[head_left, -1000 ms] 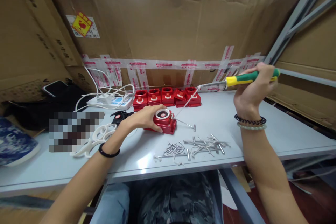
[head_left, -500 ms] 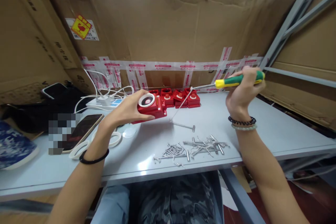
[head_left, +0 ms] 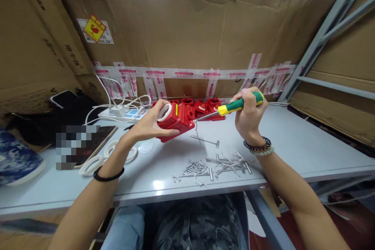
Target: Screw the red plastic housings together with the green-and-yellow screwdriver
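Note:
My left hand [head_left: 145,125] grips a red box-shaped housing [head_left: 179,119] with a white ring [head_left: 164,113] on its near left face, holding it tilted above the table. In my right hand [head_left: 250,115] is a screwdriver [head_left: 234,105] with a green and yellow handle, its shaft slanting down to the left. The tip meets the housing's right corner, where a small light piece and a pale string hang down. Below lies a small metal T-shaped rod [head_left: 207,141]. Several more red housings [head_left: 212,106] stand in a row behind.
Screws [head_left: 195,167] and metal rods with strings [head_left: 231,163] lie along the table's front edge. White rings [head_left: 91,165], a clear disc [head_left: 146,147] and a phone [head_left: 98,142] sit at the left. A power strip [head_left: 125,113] with cables stands behind, before a cardboard wall [head_left: 175,31].
My right hand has brought the screwdriver left and down to the housing's corner. The housing has turned and shifted slightly right in my left hand. The string now hangs closer to it.

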Motion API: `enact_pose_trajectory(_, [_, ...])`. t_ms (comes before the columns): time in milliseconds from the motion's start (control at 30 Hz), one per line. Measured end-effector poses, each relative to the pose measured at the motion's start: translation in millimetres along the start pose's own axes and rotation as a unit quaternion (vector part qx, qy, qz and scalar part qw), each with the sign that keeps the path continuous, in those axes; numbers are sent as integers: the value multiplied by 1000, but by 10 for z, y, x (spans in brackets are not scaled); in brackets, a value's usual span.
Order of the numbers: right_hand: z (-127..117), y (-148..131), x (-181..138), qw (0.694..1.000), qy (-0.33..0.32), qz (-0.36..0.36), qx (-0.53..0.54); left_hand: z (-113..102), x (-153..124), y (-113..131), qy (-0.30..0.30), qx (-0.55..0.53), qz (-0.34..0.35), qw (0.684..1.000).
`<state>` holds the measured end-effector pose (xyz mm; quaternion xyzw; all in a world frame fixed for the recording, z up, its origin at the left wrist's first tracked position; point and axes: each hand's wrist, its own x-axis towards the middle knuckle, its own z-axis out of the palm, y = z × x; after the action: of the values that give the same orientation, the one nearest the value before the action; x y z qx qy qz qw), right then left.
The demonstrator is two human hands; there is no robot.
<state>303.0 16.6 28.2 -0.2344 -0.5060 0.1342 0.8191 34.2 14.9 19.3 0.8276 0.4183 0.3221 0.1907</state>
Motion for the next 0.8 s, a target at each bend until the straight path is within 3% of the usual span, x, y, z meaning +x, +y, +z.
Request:
enact_pose_trajectory(367, [-6,19,-9,999,-11,7,-43,22,7,-18,0,9,0,1000])
enact_pose_trajectory(667, [48,-95,-133,994,-25,-48,-97,58,-20,34,-16,33,-12,999])
enact_pose_trajectory(800, [13,-114,-169,983,-81,-46,-155,153,-52,-75,-32,40,-6,999])
